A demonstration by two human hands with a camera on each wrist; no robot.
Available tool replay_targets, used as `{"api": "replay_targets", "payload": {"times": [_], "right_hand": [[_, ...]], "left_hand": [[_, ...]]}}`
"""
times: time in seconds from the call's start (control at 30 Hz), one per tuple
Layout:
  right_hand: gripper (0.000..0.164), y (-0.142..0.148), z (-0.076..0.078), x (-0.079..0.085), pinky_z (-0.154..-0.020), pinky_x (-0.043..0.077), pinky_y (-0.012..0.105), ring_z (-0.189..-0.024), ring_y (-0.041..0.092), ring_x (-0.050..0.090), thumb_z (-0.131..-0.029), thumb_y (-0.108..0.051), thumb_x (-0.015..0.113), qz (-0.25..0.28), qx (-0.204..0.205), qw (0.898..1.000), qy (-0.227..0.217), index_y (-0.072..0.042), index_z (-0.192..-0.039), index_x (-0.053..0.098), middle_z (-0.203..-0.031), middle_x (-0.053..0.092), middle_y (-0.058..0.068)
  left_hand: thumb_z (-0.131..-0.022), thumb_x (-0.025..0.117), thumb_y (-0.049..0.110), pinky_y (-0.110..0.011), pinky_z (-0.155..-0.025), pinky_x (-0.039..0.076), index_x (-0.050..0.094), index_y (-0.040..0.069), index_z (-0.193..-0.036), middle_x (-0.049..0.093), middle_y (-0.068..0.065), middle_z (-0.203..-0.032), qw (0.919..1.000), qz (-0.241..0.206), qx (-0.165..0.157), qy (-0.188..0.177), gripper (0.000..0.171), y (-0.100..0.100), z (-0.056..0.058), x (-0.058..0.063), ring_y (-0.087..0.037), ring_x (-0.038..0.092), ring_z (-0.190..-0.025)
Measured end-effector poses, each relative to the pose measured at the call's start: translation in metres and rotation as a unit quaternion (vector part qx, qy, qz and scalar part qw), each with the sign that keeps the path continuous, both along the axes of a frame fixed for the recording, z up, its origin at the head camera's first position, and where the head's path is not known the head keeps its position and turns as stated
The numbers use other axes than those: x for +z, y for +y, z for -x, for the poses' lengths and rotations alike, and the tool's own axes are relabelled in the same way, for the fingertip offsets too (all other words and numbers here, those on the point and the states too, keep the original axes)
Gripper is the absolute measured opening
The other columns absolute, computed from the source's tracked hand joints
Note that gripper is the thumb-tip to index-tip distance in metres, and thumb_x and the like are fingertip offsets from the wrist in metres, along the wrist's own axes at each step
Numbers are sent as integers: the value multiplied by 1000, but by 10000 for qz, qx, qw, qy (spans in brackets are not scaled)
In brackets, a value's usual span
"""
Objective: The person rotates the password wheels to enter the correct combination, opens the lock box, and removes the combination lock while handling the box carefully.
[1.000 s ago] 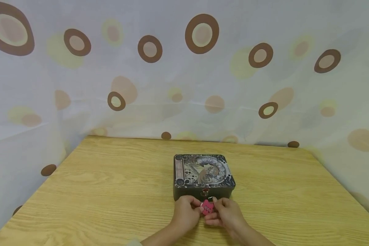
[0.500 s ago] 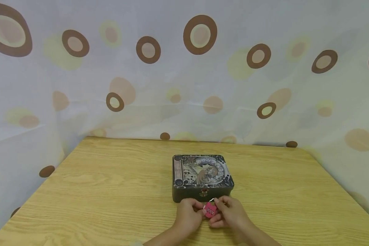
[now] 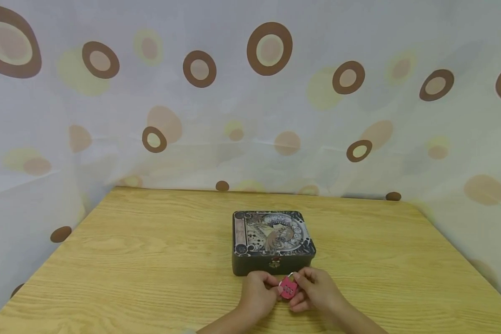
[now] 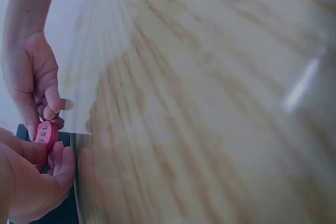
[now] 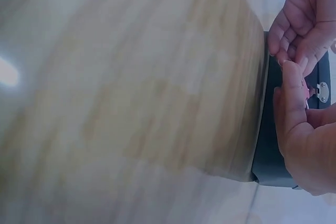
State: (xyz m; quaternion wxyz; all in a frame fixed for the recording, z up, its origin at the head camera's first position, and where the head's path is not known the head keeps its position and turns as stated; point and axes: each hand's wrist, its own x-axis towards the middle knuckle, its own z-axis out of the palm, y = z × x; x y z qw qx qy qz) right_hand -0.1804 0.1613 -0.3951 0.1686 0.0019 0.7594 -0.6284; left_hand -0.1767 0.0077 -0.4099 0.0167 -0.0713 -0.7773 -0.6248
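Both hands hold a small pink combination padlock (image 3: 288,288) with a row of number dials. My left hand (image 3: 258,294) pinches its body from the left, thumb and forefinger at the edge. On the other side my right hand (image 3: 318,289) pinches by the silver shackle (image 3: 291,275), with its lower fingers curled near the body. Just behind them stands a dark box (image 3: 273,239) with an illustrated lid, shut, a metal latch (image 3: 274,263) on its front. In the left wrist view the padlock (image 4: 46,132) shows its dials; in the right wrist view fingers mostly hide it.
The box rests on a wood-grain table (image 3: 158,260). A white curtain (image 3: 234,106) with brown and yellow circles hangs behind the table and along both sides.
Both hands and the padlock have shifted slightly right and toward me, away from the latch. The padlock has turned so its dials show more clearly. Both hands keep hold.
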Motion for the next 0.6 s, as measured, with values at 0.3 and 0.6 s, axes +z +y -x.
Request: {"api": "replay_targets", "payload": {"times": [0.3, 0.6], "right_hand": [[25, 9, 1, 7, -56, 56, 33, -54, 10, 62, -97, -10, 43, -370, 222, 9990, 150, 12, -96, 54, -63, 65, 5], [33, 19, -3, 7, -56, 56, 27, -56, 6, 61, -96, -1, 40, -456, 395, 9975, 375, 27, -114, 45, -69, 67, 7]], "left_hand": [[-74, 65, -10, -14, -46, 44, 62, -7, -70, 62, -11, -60, 9993, -259, -163, -224, 6, 6, -2, 0, -17, 62, -53], [-72, 67, -8, -15, -47, 46, 63, -5, -70, 62, -8, -58, 9988, -247, 113, -417, 4, 19, -4, -1, -9, 58, -52]]}}
